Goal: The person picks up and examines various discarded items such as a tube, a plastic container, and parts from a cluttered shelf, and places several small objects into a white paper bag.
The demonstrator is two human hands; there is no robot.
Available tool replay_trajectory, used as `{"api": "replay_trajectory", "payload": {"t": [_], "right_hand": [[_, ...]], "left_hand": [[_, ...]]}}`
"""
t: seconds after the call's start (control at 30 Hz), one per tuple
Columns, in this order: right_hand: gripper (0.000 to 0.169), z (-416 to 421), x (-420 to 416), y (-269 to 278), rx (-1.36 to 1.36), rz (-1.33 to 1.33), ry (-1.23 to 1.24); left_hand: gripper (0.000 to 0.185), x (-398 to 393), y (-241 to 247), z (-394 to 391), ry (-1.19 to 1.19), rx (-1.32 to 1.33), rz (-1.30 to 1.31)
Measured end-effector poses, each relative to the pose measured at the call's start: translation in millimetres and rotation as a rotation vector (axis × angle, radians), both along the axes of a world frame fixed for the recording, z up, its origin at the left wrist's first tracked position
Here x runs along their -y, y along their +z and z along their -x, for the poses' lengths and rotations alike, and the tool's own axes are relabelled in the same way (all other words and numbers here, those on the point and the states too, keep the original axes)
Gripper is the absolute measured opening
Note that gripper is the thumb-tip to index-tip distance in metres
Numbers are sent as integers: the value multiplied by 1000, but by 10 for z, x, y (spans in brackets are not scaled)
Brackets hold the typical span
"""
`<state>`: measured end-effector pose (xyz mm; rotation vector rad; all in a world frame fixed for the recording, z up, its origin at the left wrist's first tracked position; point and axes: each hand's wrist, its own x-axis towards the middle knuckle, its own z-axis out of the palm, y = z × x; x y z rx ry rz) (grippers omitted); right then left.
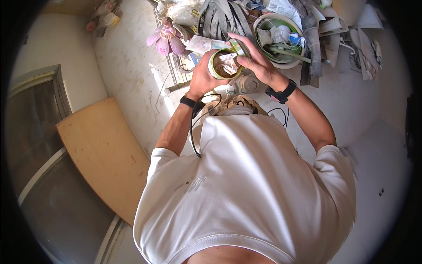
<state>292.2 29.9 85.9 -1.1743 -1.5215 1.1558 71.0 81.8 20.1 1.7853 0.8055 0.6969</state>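
Note:
My left hand (205, 74) is wrapped around a round green-rimmed tin (211, 65), its open top facing up. Crumpled printed paper or wrapping (226, 63) lies inside the tin. At the tin's right side, my right hand (255, 61) holds a flat piece with a green edge (238, 47), perhaps the lid, between thumb and fingers. A pale printed packet (206, 44) lies just beyond the tin. Both wrists wear black bands, and a black cable runs by the left one.
A pink flower-shaped figurine (168, 41) stands on a wire rack at left. Grey straps (219, 19) are heaped beyond the hands. At right is a round tub (280, 62) of mixed items beside piled scrap (311, 43). A wooden board (105, 155) leans at far left.

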Motion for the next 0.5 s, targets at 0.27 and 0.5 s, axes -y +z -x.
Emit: {"api": "replay_trajectory", "payload": {"t": [0.27,0.5], "right_hand": [[65,113,100,206,596,-436,36],[63,86,122,99,715,-474,140]], "left_hand": [[90,46,87,-17,17,-22,-10],[90,-3,81,9,-181,-19,2]]}}
